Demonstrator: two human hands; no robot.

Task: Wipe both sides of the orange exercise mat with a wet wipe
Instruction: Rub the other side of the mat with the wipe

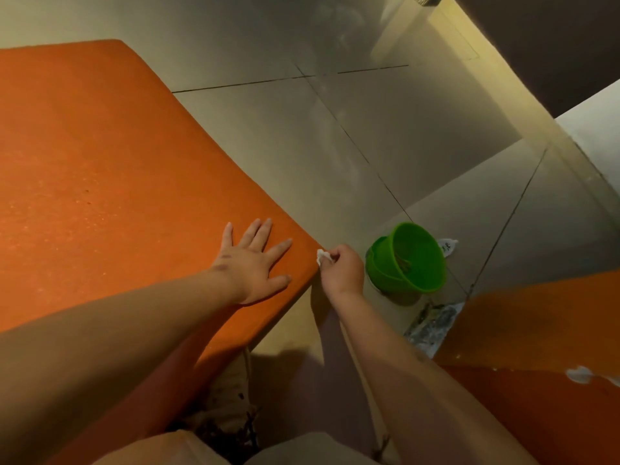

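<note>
The orange exercise mat [100, 169] lies flat on the tiled floor and fills the left half of the view. My left hand [251, 260] rests flat on it near its right corner, fingers spread. My right hand [342, 268] sits just off that corner and pinches a small crumpled white wet wipe [322, 256] against the mat's edge. Damp speckles show on the mat's surface at the left.
A green plastic bowl [407, 260] stands on the floor right of my right hand, with a white packet [448, 246] behind it. Another orange surface [543, 347] lies at the lower right with a white scrap [580, 374] on it. My knees are at the bottom edge.
</note>
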